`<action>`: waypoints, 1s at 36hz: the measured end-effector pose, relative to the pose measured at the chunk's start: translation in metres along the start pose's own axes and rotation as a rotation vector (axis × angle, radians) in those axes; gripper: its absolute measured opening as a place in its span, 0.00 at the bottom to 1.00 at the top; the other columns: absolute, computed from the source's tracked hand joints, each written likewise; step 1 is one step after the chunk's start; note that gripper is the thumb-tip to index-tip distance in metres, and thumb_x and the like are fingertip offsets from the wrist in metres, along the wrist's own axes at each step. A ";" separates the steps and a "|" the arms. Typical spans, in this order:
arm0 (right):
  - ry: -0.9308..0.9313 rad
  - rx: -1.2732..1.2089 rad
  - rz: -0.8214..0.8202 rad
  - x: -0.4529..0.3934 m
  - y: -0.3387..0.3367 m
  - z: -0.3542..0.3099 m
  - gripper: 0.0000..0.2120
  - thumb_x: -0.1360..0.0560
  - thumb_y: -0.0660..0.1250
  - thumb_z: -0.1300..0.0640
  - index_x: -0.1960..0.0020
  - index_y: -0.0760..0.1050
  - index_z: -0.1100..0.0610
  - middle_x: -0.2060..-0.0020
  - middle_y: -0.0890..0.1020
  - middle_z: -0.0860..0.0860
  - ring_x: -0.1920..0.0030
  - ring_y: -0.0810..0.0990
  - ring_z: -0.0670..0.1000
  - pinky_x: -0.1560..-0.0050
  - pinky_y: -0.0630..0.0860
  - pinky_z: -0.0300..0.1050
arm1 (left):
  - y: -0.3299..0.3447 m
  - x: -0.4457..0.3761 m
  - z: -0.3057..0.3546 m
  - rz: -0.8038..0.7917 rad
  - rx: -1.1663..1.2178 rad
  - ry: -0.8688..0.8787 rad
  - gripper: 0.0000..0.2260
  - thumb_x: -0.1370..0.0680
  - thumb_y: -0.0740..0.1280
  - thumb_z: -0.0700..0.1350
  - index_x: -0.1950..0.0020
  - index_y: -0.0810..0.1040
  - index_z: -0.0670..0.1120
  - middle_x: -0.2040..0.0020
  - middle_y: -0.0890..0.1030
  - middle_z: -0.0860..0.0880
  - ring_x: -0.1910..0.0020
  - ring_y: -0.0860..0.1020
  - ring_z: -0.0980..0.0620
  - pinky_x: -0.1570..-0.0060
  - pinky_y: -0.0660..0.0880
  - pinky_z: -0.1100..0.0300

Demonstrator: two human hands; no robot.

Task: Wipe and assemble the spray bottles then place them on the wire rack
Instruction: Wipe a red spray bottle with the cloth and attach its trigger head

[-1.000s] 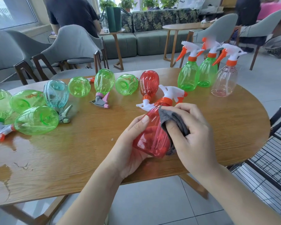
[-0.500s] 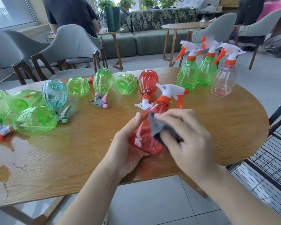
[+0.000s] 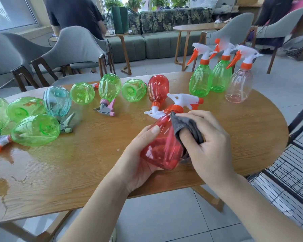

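Now we hold the translucent red plastic spray bottle (image 3: 164, 145) just below the middle of the frame, tilted with its white trigger head (image 3: 184, 100) pointing up and away, above the near edge of the oval wooden table (image 3: 94, 163). Our left hand (image 3: 140, 159) cups its base from below, thumb laid along the side, while our right hand (image 3: 210, 137) curls round the folded grey cloth (image 3: 187, 126) and presses it to the bottle's shoulder. Half a second ago the cloth sat lower on the body; it has since slid up to just under the orange collar, so we judge the wiping to be mid-stroke and this bottle not yet ready for racking. Three upright assembled bottles (image 3: 220, 77) stand in the upper right, well apart from our hands. A second red bottle (image 3: 158, 89) lies just beyond, its head touching or nearly touching ours, so forward room is tight. The black wire rack (image 3: 292, 165) sits at the right edge, below table level, and the way to it looks open. Green bottles (image 3: 35, 130) crowd the left.
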State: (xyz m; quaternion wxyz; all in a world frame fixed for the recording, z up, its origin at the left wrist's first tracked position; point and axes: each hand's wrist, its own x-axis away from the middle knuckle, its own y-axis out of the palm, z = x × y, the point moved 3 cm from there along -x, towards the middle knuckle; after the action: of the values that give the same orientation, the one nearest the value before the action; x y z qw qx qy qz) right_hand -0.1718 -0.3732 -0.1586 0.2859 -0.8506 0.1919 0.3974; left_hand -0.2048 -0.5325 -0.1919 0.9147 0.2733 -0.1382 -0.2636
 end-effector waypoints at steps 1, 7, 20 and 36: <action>-0.001 -0.005 0.003 0.001 0.000 -0.001 0.13 0.22 0.66 0.58 0.41 0.84 0.60 0.46 0.80 0.50 0.42 0.77 0.40 0.40 0.71 0.32 | 0.001 0.001 0.000 0.002 0.011 -0.010 0.38 0.32 0.82 0.57 0.29 0.76 0.40 0.35 0.80 0.32 0.44 0.83 0.39 0.47 0.82 0.41; -0.240 -0.026 -0.066 0.017 0.010 -0.019 0.09 0.23 0.71 0.62 0.44 0.85 0.62 0.48 0.82 0.56 0.48 0.80 0.56 0.44 0.77 0.48 | 0.005 0.003 0.002 -0.020 0.109 -0.018 0.21 0.20 0.67 0.56 0.38 0.82 0.40 0.47 0.84 0.41 0.49 0.84 0.46 0.49 0.83 0.53; -0.399 0.063 -0.109 0.015 0.012 -0.016 0.08 0.21 0.72 0.60 0.45 0.85 0.62 0.50 0.83 0.56 0.49 0.77 0.56 0.41 0.76 0.49 | 0.006 0.001 0.002 -0.120 0.212 -0.002 0.21 0.18 0.64 0.52 0.33 0.78 0.37 0.45 0.82 0.40 0.46 0.83 0.44 0.49 0.82 0.54; -0.063 0.040 0.008 0.006 0.003 -0.001 0.13 0.22 0.66 0.61 0.40 0.84 0.61 0.46 0.81 0.52 0.43 0.80 0.48 0.39 0.72 0.35 | -0.002 0.001 0.001 -0.034 0.025 0.035 0.40 0.28 0.78 0.57 0.23 0.69 0.40 0.37 0.79 0.38 0.45 0.83 0.42 0.50 0.83 0.45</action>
State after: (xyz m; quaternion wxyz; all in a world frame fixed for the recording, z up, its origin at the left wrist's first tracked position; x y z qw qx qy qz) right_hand -0.1691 -0.3773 -0.1637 0.3073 -0.8311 0.1941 0.4209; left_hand -0.2055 -0.5354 -0.1921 0.9089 0.2918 -0.1207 -0.2725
